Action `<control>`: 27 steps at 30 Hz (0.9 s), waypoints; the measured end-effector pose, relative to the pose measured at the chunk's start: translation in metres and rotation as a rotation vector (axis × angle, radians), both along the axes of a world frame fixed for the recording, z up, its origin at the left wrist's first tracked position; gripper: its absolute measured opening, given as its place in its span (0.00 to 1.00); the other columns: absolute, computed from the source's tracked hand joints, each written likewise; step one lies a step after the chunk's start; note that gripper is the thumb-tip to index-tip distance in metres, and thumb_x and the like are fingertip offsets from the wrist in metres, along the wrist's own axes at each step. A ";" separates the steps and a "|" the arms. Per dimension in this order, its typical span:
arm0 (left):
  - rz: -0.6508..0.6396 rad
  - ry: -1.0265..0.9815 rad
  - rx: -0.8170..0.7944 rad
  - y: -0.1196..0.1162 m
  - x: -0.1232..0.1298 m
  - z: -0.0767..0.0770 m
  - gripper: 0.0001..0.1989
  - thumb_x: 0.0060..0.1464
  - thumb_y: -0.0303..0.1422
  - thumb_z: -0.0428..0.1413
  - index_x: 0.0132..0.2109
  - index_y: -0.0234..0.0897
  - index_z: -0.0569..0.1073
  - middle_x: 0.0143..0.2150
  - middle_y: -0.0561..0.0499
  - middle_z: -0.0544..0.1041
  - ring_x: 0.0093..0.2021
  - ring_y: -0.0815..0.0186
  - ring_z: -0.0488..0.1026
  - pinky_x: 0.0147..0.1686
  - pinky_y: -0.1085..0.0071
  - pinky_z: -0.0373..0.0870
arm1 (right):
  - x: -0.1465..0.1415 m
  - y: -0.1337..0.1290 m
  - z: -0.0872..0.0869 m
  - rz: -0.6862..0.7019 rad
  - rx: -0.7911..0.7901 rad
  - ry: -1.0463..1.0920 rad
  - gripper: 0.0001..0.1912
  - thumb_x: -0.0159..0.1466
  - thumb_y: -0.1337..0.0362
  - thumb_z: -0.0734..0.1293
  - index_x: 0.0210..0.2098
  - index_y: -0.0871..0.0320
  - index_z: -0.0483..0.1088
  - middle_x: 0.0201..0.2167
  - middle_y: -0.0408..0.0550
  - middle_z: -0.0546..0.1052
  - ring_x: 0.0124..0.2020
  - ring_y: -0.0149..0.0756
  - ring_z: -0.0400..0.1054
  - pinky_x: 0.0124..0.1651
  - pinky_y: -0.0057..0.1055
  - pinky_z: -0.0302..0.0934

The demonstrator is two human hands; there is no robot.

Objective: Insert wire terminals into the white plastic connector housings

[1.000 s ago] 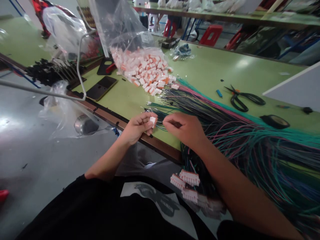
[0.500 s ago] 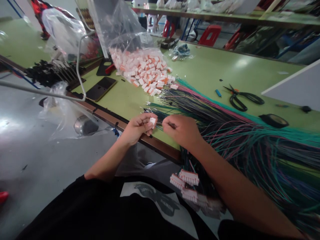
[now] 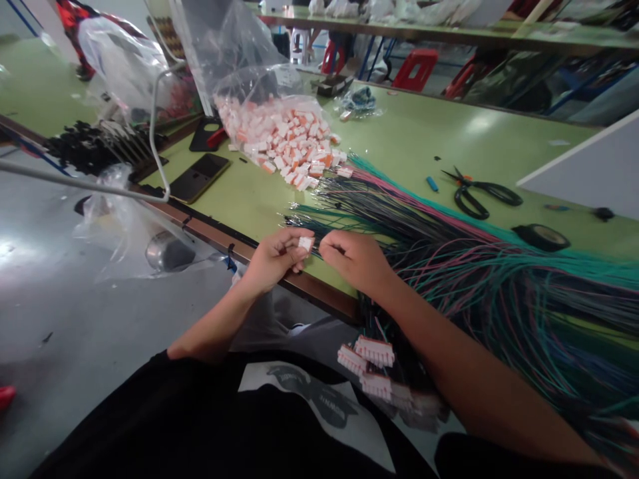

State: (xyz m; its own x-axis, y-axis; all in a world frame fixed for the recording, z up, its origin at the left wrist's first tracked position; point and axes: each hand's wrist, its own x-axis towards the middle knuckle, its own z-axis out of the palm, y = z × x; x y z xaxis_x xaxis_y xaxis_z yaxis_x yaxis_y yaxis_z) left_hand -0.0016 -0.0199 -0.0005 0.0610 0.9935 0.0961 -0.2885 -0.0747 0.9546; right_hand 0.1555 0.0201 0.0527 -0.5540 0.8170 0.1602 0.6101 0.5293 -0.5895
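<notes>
Pinched between the thumb and fingers of my left hand [image 3: 277, 258] is a small white and orange connector housing [image 3: 305, 244], held above the table's front edge. My right hand [image 3: 355, 259] is closed just right of it, fingertips almost at the housing. A thin wire end seems to reach from those fingertips toward the housing; most of it is hidden by the hand. Behind both hands, a bundle of green, black and pink wires [image 3: 399, 203] lies with its bare metal ends pointing left. Several wired connectors [image 3: 374, 350] hang below the table edge under my right forearm.
A clear bag spills a heap of loose connector housings [image 3: 294, 143] onto the green table. Left of it lies a phone [image 3: 200, 177]. To the right are black-handled scissors [image 3: 479, 193] and a roll of black tape [image 3: 542, 237]. A metal rod [image 3: 84, 183] crosses the left side.
My right hand has moved slightly left, closer to the connector housing. My left hand keeps its hold on the housing. The whole view has shifted a little.
</notes>
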 end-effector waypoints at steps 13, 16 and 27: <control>0.050 0.113 0.003 -0.005 0.002 0.003 0.13 0.44 0.32 0.63 0.39 0.36 0.74 0.22 0.57 0.73 0.19 0.74 0.68 0.20 0.78 0.64 | 0.002 0.001 -0.004 0.146 -0.090 0.059 0.10 0.58 0.67 0.60 0.21 0.59 0.66 0.18 0.38 0.66 0.22 0.25 0.57 0.29 0.24 0.48; 0.055 0.060 -0.023 -0.005 0.001 0.005 0.14 0.43 0.33 0.64 0.39 0.36 0.74 0.20 0.58 0.73 0.18 0.75 0.68 0.19 0.78 0.64 | 0.009 0.004 0.006 0.173 -0.129 0.062 0.09 0.58 0.66 0.61 0.25 0.59 0.70 0.23 0.40 0.72 0.25 0.26 0.61 0.32 0.24 0.51; 0.141 -0.202 0.072 -0.002 -0.007 -0.001 0.14 0.41 0.36 0.67 0.35 0.35 0.76 0.19 0.58 0.72 0.16 0.77 0.66 0.16 0.81 0.64 | 0.119 0.095 0.000 -0.685 0.102 -0.525 0.15 0.60 0.69 0.59 0.39 0.62 0.76 0.43 0.58 0.78 0.46 0.45 0.69 0.44 0.35 0.59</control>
